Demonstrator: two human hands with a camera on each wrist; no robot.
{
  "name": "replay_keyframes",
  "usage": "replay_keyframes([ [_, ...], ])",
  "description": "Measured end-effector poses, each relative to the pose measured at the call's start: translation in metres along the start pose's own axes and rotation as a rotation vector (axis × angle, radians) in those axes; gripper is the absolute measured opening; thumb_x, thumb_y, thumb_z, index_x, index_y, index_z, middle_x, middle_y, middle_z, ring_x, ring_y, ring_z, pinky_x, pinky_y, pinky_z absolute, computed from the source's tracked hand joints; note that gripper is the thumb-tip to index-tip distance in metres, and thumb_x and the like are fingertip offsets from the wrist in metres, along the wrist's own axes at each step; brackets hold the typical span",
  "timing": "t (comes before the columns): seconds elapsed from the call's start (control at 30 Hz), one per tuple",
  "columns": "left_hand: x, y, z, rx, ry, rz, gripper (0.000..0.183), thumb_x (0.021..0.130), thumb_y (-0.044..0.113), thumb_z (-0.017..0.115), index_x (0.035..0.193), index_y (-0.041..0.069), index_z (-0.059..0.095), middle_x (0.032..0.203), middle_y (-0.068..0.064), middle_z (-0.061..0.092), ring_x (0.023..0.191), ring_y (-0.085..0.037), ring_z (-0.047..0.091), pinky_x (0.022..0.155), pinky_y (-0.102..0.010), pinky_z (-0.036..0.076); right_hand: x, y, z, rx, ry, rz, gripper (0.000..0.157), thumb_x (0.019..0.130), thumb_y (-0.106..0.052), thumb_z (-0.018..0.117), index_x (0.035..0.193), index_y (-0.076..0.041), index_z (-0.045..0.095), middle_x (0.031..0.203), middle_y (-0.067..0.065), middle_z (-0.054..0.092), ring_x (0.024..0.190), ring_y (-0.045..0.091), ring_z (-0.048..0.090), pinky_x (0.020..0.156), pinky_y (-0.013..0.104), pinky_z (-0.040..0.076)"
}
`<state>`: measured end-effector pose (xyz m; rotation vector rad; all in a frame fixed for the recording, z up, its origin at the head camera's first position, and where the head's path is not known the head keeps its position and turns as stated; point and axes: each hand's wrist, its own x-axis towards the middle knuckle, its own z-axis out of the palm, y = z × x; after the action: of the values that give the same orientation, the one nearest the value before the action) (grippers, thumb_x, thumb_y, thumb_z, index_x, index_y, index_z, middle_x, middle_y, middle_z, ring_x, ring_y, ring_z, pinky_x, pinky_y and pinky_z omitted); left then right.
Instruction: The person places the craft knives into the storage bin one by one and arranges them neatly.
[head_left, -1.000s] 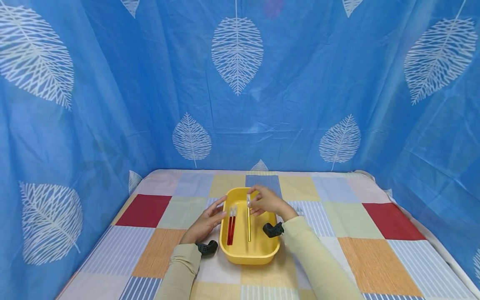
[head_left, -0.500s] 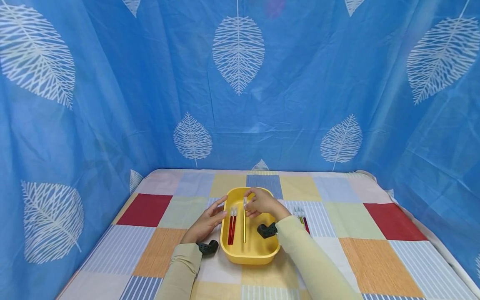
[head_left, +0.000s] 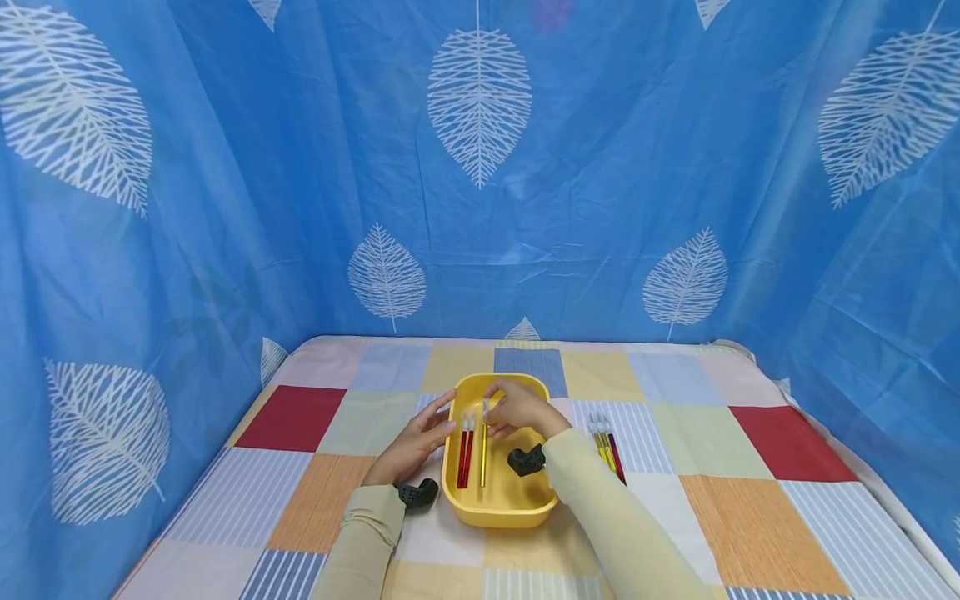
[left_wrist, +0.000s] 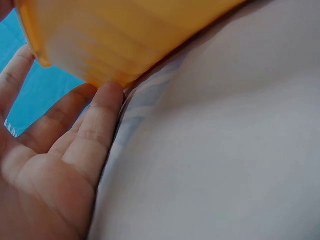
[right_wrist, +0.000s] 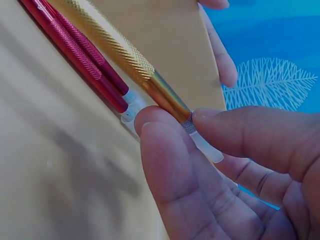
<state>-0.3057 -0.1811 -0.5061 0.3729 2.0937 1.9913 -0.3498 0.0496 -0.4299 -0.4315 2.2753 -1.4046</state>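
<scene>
A shallow yellow tray [head_left: 502,518] stands on the tablecloth in the head view. Inside it, along the left side, lie two red craft knives [head_left: 465,454] with clear caps. My right hand [head_left: 517,410] is over the tray, pinching a gold craft knife [head_left: 483,454] near its capped end. Thumb and fingertips meet at the collar by the clear cap [right_wrist: 207,147] in the right wrist view, beside the red knives' knurled handles [right_wrist: 85,60]. Against the tray's left wall, my left hand [head_left: 411,446] touches the outside with fairly straight fingers [left_wrist: 102,115].
Right of the tray, several more capped craft knives [head_left: 606,442], gold and red, lie side by side, partly behind the right sleeve [head_left: 615,517]. A patchwork cloth [head_left: 720,517] covers the table. Blue leaf-print curtains [head_left: 480,250] hang around the back and sides.
My right hand has moved left with the gold craft knife, bringing it nearer the red pair. The knives right of the tray have come into view. The left hand stays put.
</scene>
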Motion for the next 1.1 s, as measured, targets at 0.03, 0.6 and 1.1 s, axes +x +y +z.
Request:
replay_keyframes([
  [0.03, 0.000, 0.000, 0.000, -0.001, -0.001, 0.002, 0.073, 0.113, 0.023, 0.060, 0.175, 0.014, 0.021, 0.173, -0.031, 0.025, 0.156, -0.049, 0.035, 0.126, -0.063, 0.030, 0.001, 0.000, 0.001, -0.005, 0.005, 0.004, 0.039, 0.101, 0.007, 0.068, 0.137, 0.009, 0.054, 0.082, 0.018, 0.070, 0.063, 0.017, 0.071, 0.065, 0.035, 0.067],
  [0.6, 0.000, 0.000, 0.000, 0.009, 0.005, -0.004, 0.071, 0.114, 0.020, 0.059, 0.175, 0.015, 0.022, 0.173, -0.030, 0.026, 0.157, -0.048, 0.035, 0.126, -0.060, 0.032, 0.009, 0.001, 0.012, -0.082, 0.042, 0.068, 0.033, 0.100, 0.008, 0.070, 0.130, 0.006, 0.057, 0.088, 0.016, 0.069, 0.059, 0.016, 0.068, 0.061, 0.030, 0.065],
  [1.1, 0.000, 0.000, 0.001, 0.017, 0.005, -0.001, 0.070, 0.114, 0.019, 0.057, 0.175, 0.014, 0.022, 0.173, -0.030, 0.026, 0.157, -0.049, 0.034, 0.127, -0.063, 0.030, 0.017, 0.006, 0.018, -0.047, 0.050, 0.117, 0.027, 0.099, 0.009, 0.071, 0.122, 0.004, 0.057, 0.075, 0.015, 0.068, 0.057, 0.017, 0.066, 0.057, 0.026, 0.061],
])
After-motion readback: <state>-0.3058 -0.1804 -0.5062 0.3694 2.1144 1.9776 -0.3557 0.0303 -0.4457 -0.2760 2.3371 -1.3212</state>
